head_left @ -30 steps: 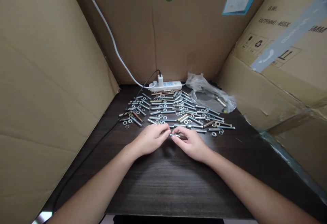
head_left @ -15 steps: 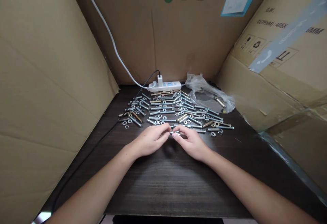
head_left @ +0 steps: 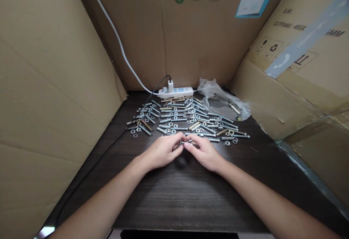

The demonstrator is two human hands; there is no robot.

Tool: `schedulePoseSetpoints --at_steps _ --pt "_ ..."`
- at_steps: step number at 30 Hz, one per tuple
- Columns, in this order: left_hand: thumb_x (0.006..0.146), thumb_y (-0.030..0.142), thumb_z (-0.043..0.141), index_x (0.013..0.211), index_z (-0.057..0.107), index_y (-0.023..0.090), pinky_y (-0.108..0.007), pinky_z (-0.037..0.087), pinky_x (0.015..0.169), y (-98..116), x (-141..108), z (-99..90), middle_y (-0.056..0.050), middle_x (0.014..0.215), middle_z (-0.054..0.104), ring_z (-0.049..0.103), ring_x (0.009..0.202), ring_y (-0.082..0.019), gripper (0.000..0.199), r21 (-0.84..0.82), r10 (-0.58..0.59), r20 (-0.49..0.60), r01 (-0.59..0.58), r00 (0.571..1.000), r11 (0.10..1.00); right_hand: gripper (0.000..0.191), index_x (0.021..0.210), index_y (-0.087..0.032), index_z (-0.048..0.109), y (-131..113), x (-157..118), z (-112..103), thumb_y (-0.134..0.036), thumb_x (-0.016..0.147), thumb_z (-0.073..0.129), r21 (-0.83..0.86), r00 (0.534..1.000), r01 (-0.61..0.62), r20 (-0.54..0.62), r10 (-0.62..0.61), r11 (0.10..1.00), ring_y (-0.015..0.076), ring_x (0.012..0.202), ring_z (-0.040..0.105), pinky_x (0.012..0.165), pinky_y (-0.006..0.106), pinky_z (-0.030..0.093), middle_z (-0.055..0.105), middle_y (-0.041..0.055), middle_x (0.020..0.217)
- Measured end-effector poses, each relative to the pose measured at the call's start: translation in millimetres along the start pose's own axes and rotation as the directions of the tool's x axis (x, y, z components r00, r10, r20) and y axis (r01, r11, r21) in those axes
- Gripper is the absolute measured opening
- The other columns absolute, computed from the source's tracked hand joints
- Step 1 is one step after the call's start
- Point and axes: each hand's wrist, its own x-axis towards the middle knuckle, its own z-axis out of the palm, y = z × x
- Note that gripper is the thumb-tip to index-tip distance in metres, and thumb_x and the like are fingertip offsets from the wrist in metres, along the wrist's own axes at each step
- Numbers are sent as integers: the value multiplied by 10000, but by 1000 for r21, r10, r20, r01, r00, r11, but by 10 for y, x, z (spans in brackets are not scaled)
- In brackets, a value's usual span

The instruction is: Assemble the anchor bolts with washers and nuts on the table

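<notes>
Just in front of the rows of hardware, my two hands meet at the fingertips. My right hand [head_left: 204,152] pinches a slim silver bolt [head_left: 183,143] between thumb and fingers; most of it is hidden by them. At the bolt's left end, the closed fingertips of my left hand [head_left: 165,151] touch it; whether a small nut or washer is also between them, I cannot tell. Behind the hands lie several metal bolts [head_left: 173,115], with sleeves, nuts and ring washers. A loose nut [head_left: 227,143] rests to the right of my right hand.
A white power strip [head_left: 180,92] with a plugged-in charger [head_left: 170,86] stands at the back. Beside it lies a clear plastic bag [head_left: 215,90] with a few metal parts. A black cable [head_left: 103,154] crosses the dark table [head_left: 174,202] on the left. Cardboard walls [head_left: 54,86] enclose three sides.
My left hand has shifted slightly right and its fingertips have moved along the bolt's end. My right hand has hardly moved. The hardware on the table stays as it was.
</notes>
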Motion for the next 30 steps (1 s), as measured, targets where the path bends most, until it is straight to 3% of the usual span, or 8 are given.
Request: schedulePoseSetpoints --at_steps 9,16,21,25,30 --pt "811 91 335 813 423 186 -235 347 613 -11 9 10 27 736 463 420 667 -115 130 -122 -45 -59 37 997 992 100 835 -178 534 17 -14 33 -265 852 489 -56 1000 -16 -9 15 998 90 547 419 486 181 360 493 -28 648" --pt "879 133 316 885 467 195 -252 376 685 -60 22 31 16 803 536 490 739 -126 163 -115 -33 -51 27 998 993 87 849 -182 531 9 -20 40 -263 846 500 14 1000 -25 -8 25 1000 101 630 498 531 177 424 563 -6 746" --pt "902 180 319 927 468 203 -257 380 664 -56 16 42 19 782 548 508 720 -134 153 -100 -76 -7 74 997 992 92 858 -183 527 2 -17 40 -268 853 492 3 1000 -14 1 14 1000 104 627 493 530 183 424 561 -7 737" --pt "908 197 326 923 455 204 -263 389 701 -49 17 57 14 835 555 513 758 -136 130 -104 -77 -13 75 997 992 98 879 -180 528 15 -16 41 -266 859 485 -4 1000 2 3 -2 1000 112 667 506 608 215 456 569 4 786" --pt "925 240 312 934 444 204 -256 381 670 -30 19 50 20 793 530 490 715 -130 137 -112 -80 -23 77 997 991 111 874 -179 516 2 -19 37 -286 863 488 43 1000 -13 -13 13 999 114 667 515 586 210 448 569 4 781"
